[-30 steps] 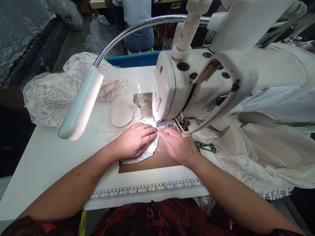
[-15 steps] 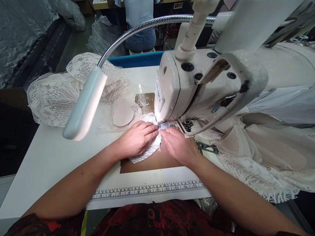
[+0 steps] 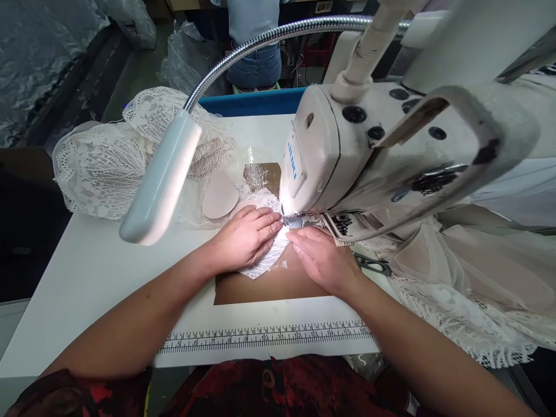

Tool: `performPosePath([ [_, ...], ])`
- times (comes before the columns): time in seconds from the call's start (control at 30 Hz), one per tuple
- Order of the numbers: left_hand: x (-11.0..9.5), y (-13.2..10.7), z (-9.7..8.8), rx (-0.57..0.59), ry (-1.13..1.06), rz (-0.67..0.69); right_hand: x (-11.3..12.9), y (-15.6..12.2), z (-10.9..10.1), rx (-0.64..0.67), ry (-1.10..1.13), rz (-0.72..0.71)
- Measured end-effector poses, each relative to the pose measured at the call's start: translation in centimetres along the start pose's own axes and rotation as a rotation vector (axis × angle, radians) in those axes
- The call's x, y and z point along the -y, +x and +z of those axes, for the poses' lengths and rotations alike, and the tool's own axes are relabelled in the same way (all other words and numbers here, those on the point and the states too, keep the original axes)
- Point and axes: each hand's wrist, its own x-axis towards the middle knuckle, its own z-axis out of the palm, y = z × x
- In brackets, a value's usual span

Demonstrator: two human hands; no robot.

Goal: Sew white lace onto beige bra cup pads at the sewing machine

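Note:
A white lace piece (image 3: 268, 259), shaped like a bra cup, lies on the brown plate (image 3: 256, 289) below the head of a white sewing machine (image 3: 315, 150). My left hand (image 3: 245, 237) rests palm down on the lace, fingers stretched flat towards the presser foot (image 3: 295, 222). At the lace's right edge, just in front of the foot, my right hand (image 3: 324, 258) has its thumb and forefinger closed on the fabric. The machine's head covers the needle. Beyond my left hand is a smooth beige cup (image 3: 219, 195).
A heap of white lace (image 3: 102, 168) lies at the left. A gooseneck lamp (image 3: 160, 179) hangs over the table. Beige cups with lace (image 3: 478, 266) pile up at the right, near dark thread snips (image 3: 372, 264). A ruler strip (image 3: 264, 339) runs along the front edge. Another person (image 3: 254, 46) sits ahead.
The lace piece has turned a little under my hands, its lower tip swinging right and up. Both hands stay beside the presser foot. The camera view has shifted slightly.

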Motion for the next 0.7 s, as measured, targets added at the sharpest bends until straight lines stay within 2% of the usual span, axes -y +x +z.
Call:
performPosePath([
  [0.3, 0.45, -0.28, 0.21, -0.039, 0.059, -0.053, 0.29, 0.21, -0.08, 0.024, -0.004, -0.003],
  [0.5, 0.04, -0.90, -0.21, 0.041, 0.040, 0.017, -0.05, 0.02, -0.11, -0.054, 0.005, 0.012],
  [0.7, -0.39, -0.91, -0.49, 0.072, -0.029, 0.113, 0.10, -0.01, -0.36, -0.036, 0.010, 0.010],
])
